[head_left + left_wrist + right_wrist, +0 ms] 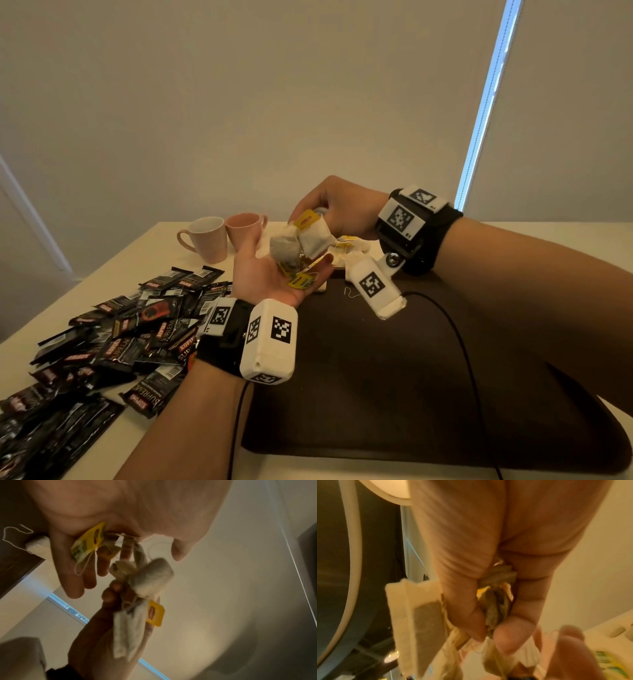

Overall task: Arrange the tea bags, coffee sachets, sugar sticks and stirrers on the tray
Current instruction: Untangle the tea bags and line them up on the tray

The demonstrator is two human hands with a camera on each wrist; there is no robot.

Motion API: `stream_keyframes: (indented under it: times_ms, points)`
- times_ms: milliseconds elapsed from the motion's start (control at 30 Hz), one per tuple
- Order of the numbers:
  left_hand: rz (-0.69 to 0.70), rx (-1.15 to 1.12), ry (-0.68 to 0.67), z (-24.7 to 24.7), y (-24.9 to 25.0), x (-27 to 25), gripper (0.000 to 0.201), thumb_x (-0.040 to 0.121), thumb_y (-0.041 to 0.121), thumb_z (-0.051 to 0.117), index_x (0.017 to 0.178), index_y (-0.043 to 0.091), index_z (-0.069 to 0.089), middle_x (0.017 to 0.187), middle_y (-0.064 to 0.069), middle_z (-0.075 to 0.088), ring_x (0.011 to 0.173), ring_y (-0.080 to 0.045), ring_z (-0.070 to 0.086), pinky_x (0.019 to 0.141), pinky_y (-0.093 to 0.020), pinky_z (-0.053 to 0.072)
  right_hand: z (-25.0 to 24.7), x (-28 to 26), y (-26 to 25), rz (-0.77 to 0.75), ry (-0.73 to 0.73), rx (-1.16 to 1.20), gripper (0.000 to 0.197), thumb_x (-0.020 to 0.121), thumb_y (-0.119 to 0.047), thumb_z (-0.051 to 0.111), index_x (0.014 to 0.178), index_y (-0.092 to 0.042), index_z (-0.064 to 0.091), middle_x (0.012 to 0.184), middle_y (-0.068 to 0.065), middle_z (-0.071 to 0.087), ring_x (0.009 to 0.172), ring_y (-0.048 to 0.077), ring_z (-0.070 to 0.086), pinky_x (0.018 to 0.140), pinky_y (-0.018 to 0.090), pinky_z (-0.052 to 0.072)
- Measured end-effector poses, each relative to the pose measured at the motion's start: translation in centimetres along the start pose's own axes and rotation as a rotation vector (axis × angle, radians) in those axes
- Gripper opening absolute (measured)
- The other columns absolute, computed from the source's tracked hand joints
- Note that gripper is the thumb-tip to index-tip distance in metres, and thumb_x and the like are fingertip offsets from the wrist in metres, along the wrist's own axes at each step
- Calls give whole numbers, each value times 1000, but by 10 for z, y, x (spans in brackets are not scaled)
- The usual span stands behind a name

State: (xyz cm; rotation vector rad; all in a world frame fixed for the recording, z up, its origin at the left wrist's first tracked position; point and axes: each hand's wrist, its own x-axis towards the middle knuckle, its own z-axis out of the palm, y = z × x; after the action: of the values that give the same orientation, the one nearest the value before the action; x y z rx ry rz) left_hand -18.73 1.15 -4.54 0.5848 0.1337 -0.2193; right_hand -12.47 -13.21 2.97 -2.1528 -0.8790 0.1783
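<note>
My right hand grips a bunch of white tea bags with yellow tags and holds them just above my left hand. In the right wrist view the thumb and fingers pinch the bags, and one bag hangs beside the hand. My left hand lies palm up with relaxed fingers. Several tangled tea bags and a yellow tag rest on it. Both hands hover over the far edge of the dark brown tray.
A heap of black coffee sachets covers the table left of the tray. Two pink mugs stand at the back left. More tea bags lie behind the tray, under my right hand. A loose white string lies on the tray.
</note>
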Motion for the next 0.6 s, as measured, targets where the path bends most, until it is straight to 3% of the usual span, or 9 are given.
stream_keyframes:
  times_ms: [67,167,267,333,400,467,600]
  points:
    - [-16,-6,-8,2,0,-2,64,89,59,56,130,9,57,123,-24,65,110,-43,63,83,-59,55,5,4,4,12,-50,-126,19,77,-15,84,92,-25,78,95,1,77,92,23,72,82,38,61]
    - [10,57,23,8,-1,-7,50,91,50,61,112,5,60,100,-23,73,104,-43,65,95,-62,48,13,10,9,33,-68,-315,21,78,-15,82,96,-25,79,95,-4,76,89,18,70,83,36,59]
    - [11,143,0,11,-5,-11,30,90,36,62,105,9,61,89,-19,75,99,-40,68,103,-60,43,20,12,13,43,-43,-415,22,80,-16,80,100,-25,78,90,-7,72,82,13,66,76,30,56]
    - [-3,204,2,9,-5,-9,24,89,24,66,109,10,63,101,-20,74,100,-39,69,95,-56,51,23,12,14,39,-55,-447,21,81,-15,79,100,-23,77,85,-7,69,77,12,63,70,27,53]
    - [-17,227,52,6,-4,-6,19,90,17,67,107,8,64,105,-22,72,93,-37,72,76,-44,61,24,13,15,45,-95,-455,24,81,-12,78,101,-24,76,86,-7,70,76,12,64,67,27,53]
    - [-24,229,106,5,-4,-5,18,88,14,69,104,5,64,106,-22,69,80,-32,73,61,-36,62,24,12,16,51,-121,-443,28,80,-10,78,103,-26,75,90,-6,72,79,14,68,69,30,56]
    - [-34,238,131,2,-6,0,25,85,11,70,108,3,62,116,-23,64,87,-29,69,55,-31,61,20,5,17,26,-148,-399,39,81,-18,80,117,-24,69,101,-7,69,84,10,67,79,29,56]
